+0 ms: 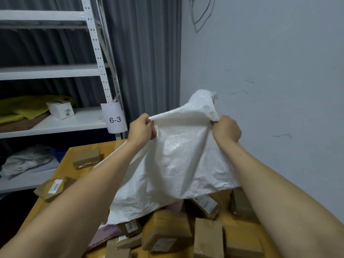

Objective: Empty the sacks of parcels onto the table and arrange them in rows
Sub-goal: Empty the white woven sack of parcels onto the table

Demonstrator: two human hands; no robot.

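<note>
Off the left edge of the worktop (pixel 62 169) stands a shelf rack (pixel 55 123) carrying a small white box (pixel 60 108) and a paper tag (pixel 115 119) marked 6-3, all well apart from the work. Along that left edge lie a far parcel (pixel 86 158) near the back corner and a labelled parcel (pixel 54 188) closer in. Next comes the left hand (pixel 142 127), its grip pinching a bunched corner of the white sack (pixel 176 164), which hangs above the middle of the worktop with its lower edge draped over a heap of parcels (pixel 167 231) at the near edge. The sack looks like thin woven plastic, light, limp and a little slick, so its corners seem the right hold for shaking it out. The right hand (pixel 226 129) has its grip pinching the other corner, fingers curled into the material. Those parcels look like stiff taped cardboard, probably sturdy, best taken by their long sides. Their crowding hampers sorting, and the wall (pixel 279 71) close on the right leaves little room to swing the sack.
</note>
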